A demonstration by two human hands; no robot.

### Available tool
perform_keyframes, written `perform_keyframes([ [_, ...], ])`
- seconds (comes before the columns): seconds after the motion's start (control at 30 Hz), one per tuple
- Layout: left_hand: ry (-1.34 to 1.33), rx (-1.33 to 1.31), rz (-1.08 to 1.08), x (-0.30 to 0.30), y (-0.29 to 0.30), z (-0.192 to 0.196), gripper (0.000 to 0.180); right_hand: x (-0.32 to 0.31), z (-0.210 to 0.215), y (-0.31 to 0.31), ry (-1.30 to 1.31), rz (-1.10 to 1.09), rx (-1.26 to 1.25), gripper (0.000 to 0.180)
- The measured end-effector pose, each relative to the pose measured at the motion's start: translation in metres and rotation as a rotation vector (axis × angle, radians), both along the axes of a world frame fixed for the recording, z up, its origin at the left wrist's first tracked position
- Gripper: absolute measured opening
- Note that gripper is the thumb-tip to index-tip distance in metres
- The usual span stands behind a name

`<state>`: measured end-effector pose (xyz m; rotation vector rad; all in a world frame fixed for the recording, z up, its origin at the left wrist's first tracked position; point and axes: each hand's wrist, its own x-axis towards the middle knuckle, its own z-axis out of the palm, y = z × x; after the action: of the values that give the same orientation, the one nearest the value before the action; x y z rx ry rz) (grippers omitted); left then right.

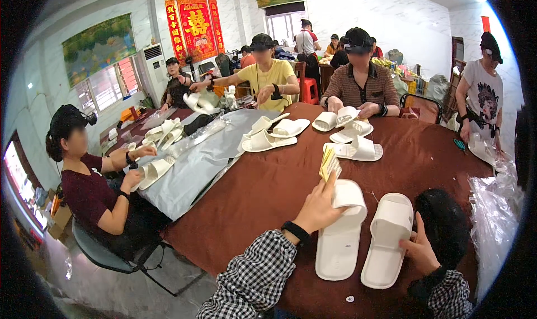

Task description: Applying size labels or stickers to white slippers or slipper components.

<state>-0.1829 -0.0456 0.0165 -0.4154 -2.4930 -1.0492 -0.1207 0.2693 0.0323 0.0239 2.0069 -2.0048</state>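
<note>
A pair of white slippers lies in front of me, toes pointing away. My left hand (321,206) is at the left slipper (338,257), its thumb by the strap. Its fingers are closed on a small stack of yellow-and-white cards (330,163), held just past the toe. At the right slipper (386,252), my right hand (420,248) grips the outer edge, thumb on top near the strap; its other fingers are partly hidden. Nearer me, a small round white tag (350,299) rests on the brown cloth (263,201).
More white slippers (358,149) lie across the table. A black rounded object (443,224) sits right of my pair, beside crumpled clear plastic (495,218). A grey sheet (187,171) covers the left part. Several people, one in yellow (267,81), work around the table.
</note>
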Motion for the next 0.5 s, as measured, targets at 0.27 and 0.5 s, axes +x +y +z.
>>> perform_keyframes([
  [0.27, -0.232, -0.057, -0.099, -0.004, -0.008, -0.007, 0.099, -0.019, -0.041, 0.014, 0.380, 0.101, 0.291, 0.082],
  [0.5, -0.004, -0.057, -0.199, 0.001, 0.010, -0.019, 0.085, -0.006, -0.021, 0.012, 0.501, 0.163, 0.413, 0.075],
])
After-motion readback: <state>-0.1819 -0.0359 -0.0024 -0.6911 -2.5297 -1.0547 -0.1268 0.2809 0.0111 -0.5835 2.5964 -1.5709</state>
